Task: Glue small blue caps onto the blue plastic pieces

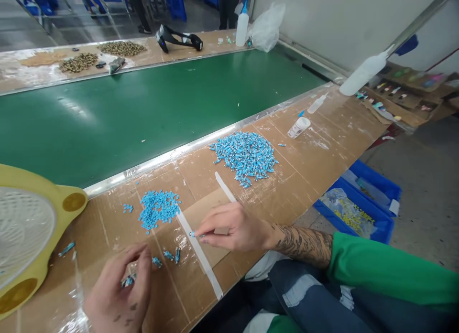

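Observation:
My right hand (233, 225) is closed in a pinch, with a small blue piece (192, 234) at its fingertips above the cardboard-covered worktop. Lower left, my left hand (120, 290) is curled around a few small blue-and-silver pieces (128, 279), partly hidden by the fingers. Just right of it lie several loose blue-and-silver pieces (168, 255). A pile of tiny blue rings (158, 208) spreads beyond the two hands. Farther off is a bigger heap of blue-and-silver pieces (247, 154).
A green conveyor belt (143, 118) runs behind the worktop. At left stands a yellow-rimmed, basket-like object (68, 199). A white cup (299, 127) and plastic bottles (366, 72) are at right. Blue bins (383, 235) sit below. A person (228, 8) stands far back.

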The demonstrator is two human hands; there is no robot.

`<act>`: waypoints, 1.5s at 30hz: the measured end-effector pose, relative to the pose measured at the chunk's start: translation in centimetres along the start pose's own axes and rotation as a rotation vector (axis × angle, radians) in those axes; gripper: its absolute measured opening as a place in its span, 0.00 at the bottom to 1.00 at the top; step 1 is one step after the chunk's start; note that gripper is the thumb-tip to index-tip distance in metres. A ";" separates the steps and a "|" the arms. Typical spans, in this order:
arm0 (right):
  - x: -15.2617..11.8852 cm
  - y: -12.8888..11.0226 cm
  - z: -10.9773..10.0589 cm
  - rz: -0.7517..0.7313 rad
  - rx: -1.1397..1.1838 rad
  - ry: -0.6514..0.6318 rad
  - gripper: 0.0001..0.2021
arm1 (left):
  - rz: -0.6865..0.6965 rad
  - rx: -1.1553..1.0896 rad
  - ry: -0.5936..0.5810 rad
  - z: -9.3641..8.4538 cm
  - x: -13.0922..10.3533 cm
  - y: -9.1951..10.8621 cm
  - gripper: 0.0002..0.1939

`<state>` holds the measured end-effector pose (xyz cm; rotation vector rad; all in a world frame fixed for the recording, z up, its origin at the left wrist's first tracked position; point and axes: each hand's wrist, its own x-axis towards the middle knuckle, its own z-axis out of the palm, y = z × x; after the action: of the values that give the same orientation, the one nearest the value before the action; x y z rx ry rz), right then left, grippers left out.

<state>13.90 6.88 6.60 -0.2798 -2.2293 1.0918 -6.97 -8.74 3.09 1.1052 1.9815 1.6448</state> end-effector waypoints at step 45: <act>0.2 2.1 -2.6 -0.052 -0.263 0.068 0.09 | 0.386 0.776 -0.235 -0.2 1.4 -2.0 0.05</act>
<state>15.15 9.92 6.29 -0.3617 -2.3046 0.7496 -8.64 -7.88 1.58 1.9427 2.4003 0.7872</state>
